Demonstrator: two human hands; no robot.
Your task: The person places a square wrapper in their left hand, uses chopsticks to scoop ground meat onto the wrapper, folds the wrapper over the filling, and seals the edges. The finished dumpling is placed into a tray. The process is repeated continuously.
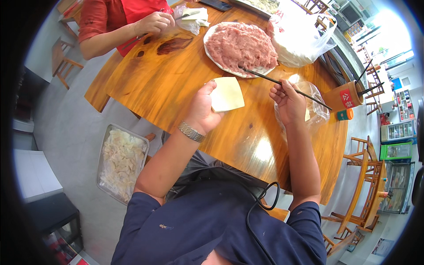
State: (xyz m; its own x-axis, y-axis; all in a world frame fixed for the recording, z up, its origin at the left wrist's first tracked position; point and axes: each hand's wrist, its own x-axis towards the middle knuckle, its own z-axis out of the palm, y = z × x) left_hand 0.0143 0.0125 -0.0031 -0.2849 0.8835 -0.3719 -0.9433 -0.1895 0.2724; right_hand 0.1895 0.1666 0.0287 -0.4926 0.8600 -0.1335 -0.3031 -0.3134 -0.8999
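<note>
My left hand (207, 107) holds a stack of square, pale yellow dough wrappers (228, 94) above the table, the thumb along its left edge. In my right hand (289, 101) is a dark chopstick (268, 78), or a pair lying together; I cannot tell which. Its far tip touches the near edge of a mound of raw minced meat (240, 44). The meat is heaped on a white plate (212, 59) in front of me. Under my right wrist lies a clear plastic bag (318, 114) with something pale yellow inside, partly hidden by the forearm.
A wooden chopstick holder (343, 96) and a small green-and-orange container (345, 114) stand at the wooden table's (159, 96) right. A white plastic bag (294, 43) sits behind. Across from me, a person's hand (154, 24) holds a thin stick. Low at left is a tray (107, 179) of floury dumplings (122, 159).
</note>
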